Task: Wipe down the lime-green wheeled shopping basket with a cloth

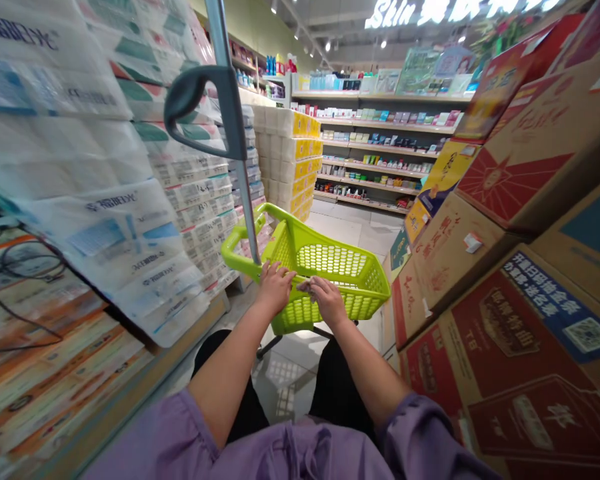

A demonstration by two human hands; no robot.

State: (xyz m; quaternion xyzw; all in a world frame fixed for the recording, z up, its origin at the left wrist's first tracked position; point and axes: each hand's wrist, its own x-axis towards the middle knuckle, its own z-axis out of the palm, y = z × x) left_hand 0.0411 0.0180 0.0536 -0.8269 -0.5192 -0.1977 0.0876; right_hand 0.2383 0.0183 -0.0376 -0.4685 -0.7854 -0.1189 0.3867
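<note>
Far left it's a wall of shrink-wrapped white paper packs (125, 220), more than I can count, with orange-striped packs (70, 393) lower down along a low wooden ledge (145, 383). So yeah, a shop aisle, pale tiled floor (350, 230) running between the stock.

Next over is one metal pole (217, 33) with one dark grey loop handle (234, 120) on it, the loop sticking out to the left. Its foot meets the one lime-green basket (325, 238), which sits mid-aisle right in front of the person's knees. Long axis goes roughly left to right, dipping a bit toward the right; the end with the pole faces the paper packs, the other end faces the boxes.

Two hands, both at the basket's near rim, close together. Left hand (276, 287) lies over it by the pole's foot, right hand (327, 298) has bent fingers further along. Can't tell if either is really gripping.

Behind that, stacked white rolls in yellow wrap (280, 153), then shelves (380, 125), about six levels of small boxes and bottles, and one lit sign (460, 10) overhead. Far right: big red-and-brown cartons (505, 333), piled several high.
</note>
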